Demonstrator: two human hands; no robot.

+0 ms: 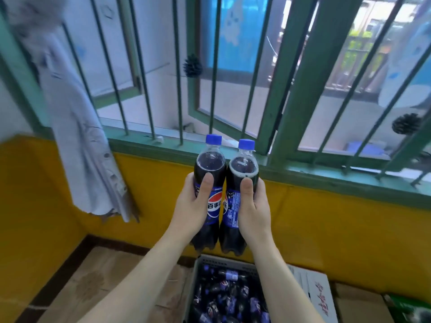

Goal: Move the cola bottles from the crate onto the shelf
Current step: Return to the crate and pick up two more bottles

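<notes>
Two cola bottles with blue caps and blue labels are held upright side by side in front of me. My left hand (pixel 194 206) grips the left bottle (pixel 210 164) around its middle. My right hand (pixel 253 206) grips the right bottle (pixel 243 166) the same way. The two bottles touch each other. They hang well above a grey plastic crate (pixel 193 283) on the floor, which holds several more cola bottles (pixel 228 297) lying on their sides. The green window ledge (pixel 303 173) runs just behind the raised bottles.
A barred green window fills the upper view, with a pale garment (pixel 77 117) hanging at its left. Yellow wall panels (pixel 326 229) run below the ledge. Cardboard sheets (pixel 105 276) lie left of the crate, and cardboard boxes (pixel 321 297) stand to its right.
</notes>
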